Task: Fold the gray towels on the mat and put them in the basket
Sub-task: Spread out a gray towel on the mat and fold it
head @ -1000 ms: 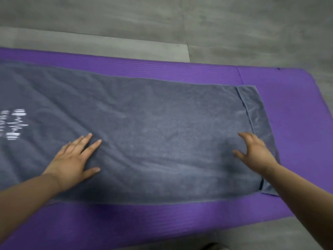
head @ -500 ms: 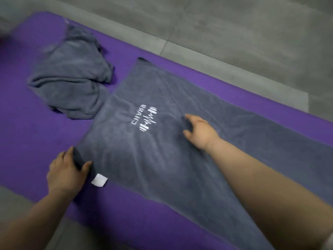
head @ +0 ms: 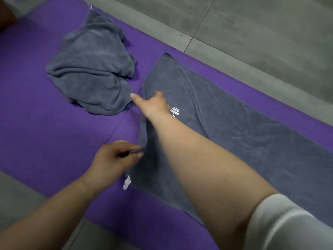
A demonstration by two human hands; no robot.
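Head view. Pinches the short end of the spread towel with the left hand, thumb against curled fingers, just above the white tag. Holds the right hand on that same end farther along, beside the printed logo, fingers curled down into the cloth and one digit sticking out. Looks like a grip, though the underside is hidden. Raises the edge between the two hands slightly off the mat. Probably takes two spots on one end so as to carry it over evenly for a first fold.

Lies flat otherwise, along the mat's far side, long axis running from the hands away toward the right of the picture, parallel to the mat's border with the floor. Points its short end at the crumpled towel, heaped just beside it with a strip of mat between, not yet folded. Shows no basket.
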